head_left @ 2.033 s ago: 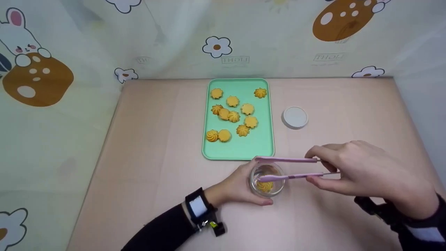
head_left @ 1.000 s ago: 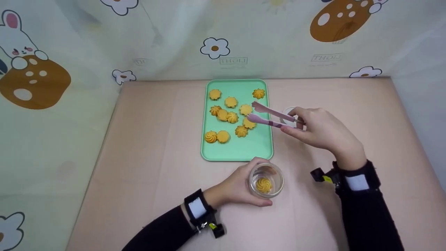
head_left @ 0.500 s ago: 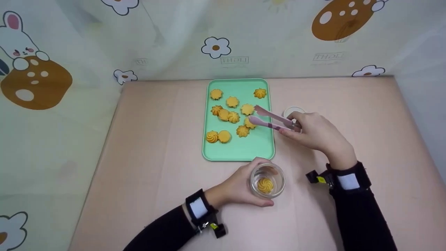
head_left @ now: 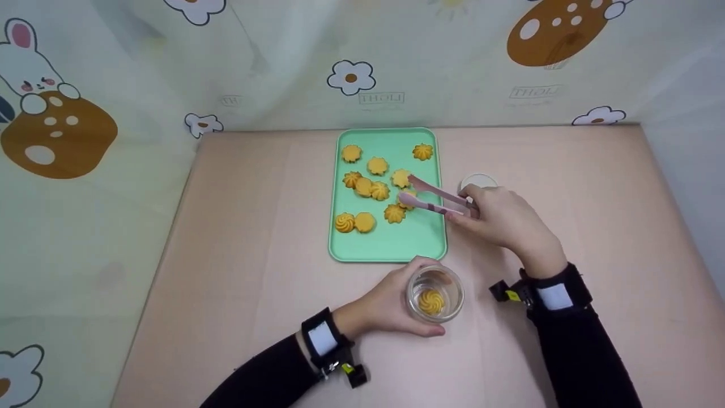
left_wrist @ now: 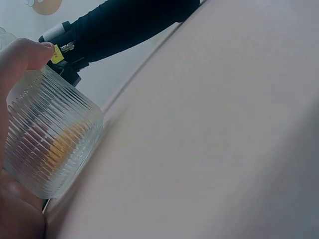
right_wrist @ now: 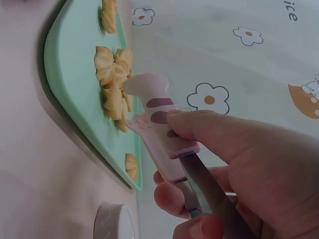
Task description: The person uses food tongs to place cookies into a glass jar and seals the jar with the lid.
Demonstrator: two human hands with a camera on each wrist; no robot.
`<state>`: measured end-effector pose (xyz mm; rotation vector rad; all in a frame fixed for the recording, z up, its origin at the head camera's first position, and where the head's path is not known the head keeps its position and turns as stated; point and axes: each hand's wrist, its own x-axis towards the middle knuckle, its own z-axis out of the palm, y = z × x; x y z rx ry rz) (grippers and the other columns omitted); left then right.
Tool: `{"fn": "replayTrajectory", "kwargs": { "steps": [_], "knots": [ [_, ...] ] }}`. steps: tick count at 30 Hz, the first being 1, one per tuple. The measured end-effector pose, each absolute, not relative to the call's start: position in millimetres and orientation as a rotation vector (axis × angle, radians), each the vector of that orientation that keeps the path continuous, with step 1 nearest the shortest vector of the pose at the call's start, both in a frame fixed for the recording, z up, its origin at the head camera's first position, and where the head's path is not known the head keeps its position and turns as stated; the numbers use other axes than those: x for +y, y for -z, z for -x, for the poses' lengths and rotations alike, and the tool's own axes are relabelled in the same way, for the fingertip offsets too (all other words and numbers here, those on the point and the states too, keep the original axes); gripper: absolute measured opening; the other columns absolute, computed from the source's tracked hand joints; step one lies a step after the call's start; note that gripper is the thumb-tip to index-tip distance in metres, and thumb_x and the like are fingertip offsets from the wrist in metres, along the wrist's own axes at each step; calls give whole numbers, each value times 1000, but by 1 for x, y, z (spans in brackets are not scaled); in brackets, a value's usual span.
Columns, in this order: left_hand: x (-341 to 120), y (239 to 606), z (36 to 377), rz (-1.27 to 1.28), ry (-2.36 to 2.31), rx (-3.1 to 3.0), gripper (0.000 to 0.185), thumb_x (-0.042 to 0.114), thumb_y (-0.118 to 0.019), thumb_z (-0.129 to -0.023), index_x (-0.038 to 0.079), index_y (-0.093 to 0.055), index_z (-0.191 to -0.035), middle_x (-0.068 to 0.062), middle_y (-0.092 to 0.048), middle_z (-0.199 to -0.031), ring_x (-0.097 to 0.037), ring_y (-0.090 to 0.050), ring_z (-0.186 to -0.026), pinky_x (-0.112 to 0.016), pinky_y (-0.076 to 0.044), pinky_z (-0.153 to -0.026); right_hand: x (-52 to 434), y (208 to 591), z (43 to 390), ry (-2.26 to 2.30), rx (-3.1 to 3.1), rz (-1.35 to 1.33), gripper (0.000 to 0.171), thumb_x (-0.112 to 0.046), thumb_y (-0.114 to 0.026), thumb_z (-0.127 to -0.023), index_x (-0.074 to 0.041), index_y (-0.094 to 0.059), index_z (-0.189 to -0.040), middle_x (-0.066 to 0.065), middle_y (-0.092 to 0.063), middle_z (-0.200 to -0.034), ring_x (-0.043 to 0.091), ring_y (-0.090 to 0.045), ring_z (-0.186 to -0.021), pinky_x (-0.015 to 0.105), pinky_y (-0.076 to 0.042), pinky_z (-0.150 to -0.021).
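Note:
My left hand [head_left: 391, 300] grips a ribbed clear glass jar [left_wrist: 55, 129] round its side, its open mouth facing up in the head view. One swirled cookie [head_left: 431, 302] lies at the jar's bottom. In my right hand [head_left: 504, 221] is a pair of pink paw-tipped tongs [right_wrist: 162, 117] with metal arms, pinched between thumb and fingers. The tong tips stand apart over the right side of a green tray [head_left: 391, 246], overlapping a pale flower-shaped cookie [head_left: 401, 178] and another just below it. Nothing shows gripped between the tips.
Several more flower-shaped and swirled cookies [head_left: 365, 222] are spread over the tray. A round white lid [head_left: 478, 180] lies to the tray's right, partly hidden by my right hand. A patterned curtain [head_left: 283, 68] rises behind the pinkish table [head_left: 238, 226].
My right hand has carried the tongs from over the jar to the tray, lately shifting slightly left and nearer the cookies. The left hand and jar have stayed put.

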<state>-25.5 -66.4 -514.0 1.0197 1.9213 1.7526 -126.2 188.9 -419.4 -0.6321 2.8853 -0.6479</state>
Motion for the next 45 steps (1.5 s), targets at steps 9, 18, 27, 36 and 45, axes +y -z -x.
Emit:
{"fn": "replayTrajectory", "kwargs": {
  "steps": [9,18,27,36,45],
  "knots": [
    [-66,514,25,-1037,-1760,1915,93,14,-101,-76,18,-45,-150,-3,-67,-141,-19,-64,-134,-37,-47,-121,184,422,125,643,2875,615,42,-42,-78,-101,-3,-72,-116,3,-62,-75,21,-56,-63,38,-46,-56],
    [-67,514,26,-1043,-1751,1929,93,14,-101,-77,17,-45,-150,-1,-67,-142,-20,-64,-135,-38,-47,-121,181,420,124,630,2875,597,43,-43,-78,-101,-3,-72,-117,3,-61,-75,21,-56,-63,38,-44,-55],
    [-66,516,25,-1040,-1764,1909,93,15,-101,-77,18,-44,-151,-1,-66,-144,-22,-62,-137,-39,-46,-123,183,418,124,610,2897,583,47,-45,-78,-101,-3,-73,-122,4,-63,-75,24,-58,-65,40,-45,-56],
    [-66,515,25,-1042,-1760,1930,94,14,-102,-76,17,-45,-151,-7,-67,-142,-22,-64,-134,-38,-48,-120,182,421,124,586,2897,556,44,-42,-79,-100,-4,-73,-121,4,-62,-76,24,-57,-66,41,-44,-56],
    [-67,518,25,-1045,-1749,1943,95,14,-102,-76,17,-45,-152,-4,-66,-143,-21,-64,-135,-38,-48,-121,177,426,120,593,2882,528,39,-42,-76,-102,-5,-74,-115,3,-56,-73,22,-52,-63,36,-37,-55]
  ]
}}
